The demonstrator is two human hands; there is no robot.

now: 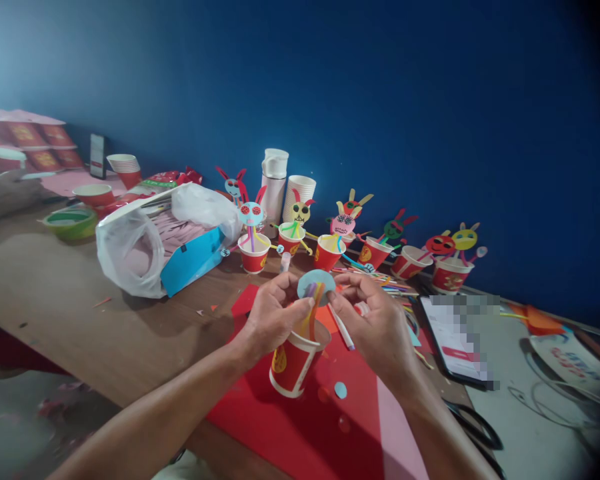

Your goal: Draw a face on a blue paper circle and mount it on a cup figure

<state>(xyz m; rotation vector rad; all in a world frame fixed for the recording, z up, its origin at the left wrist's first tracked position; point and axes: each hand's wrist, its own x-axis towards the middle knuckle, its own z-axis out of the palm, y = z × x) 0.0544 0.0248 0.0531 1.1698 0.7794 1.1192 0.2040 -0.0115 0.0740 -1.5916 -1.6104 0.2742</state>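
Between my two hands is a light blue paper disc (323,280), with purple and orange strips (316,313) against its face, running down into a red paper cup (293,363). My left hand (275,313) pinches the disc's left side and the strips with thumb and fingers. Curled at the disc's right edge, my right hand (370,313) has its thumb and fingertips close together on the rim. The cup stands tilted on red paper (260,407). A small blue circle (341,390) lies to its right, and a white marker (343,328) lies behind.
Cups with paper animal faces (253,253) line the blue wall. A plastic bag (130,253) and blue box (193,260) stand left, a phone (455,340) and scissors (475,427) right. Another person's hand (10,193) is at the far left.
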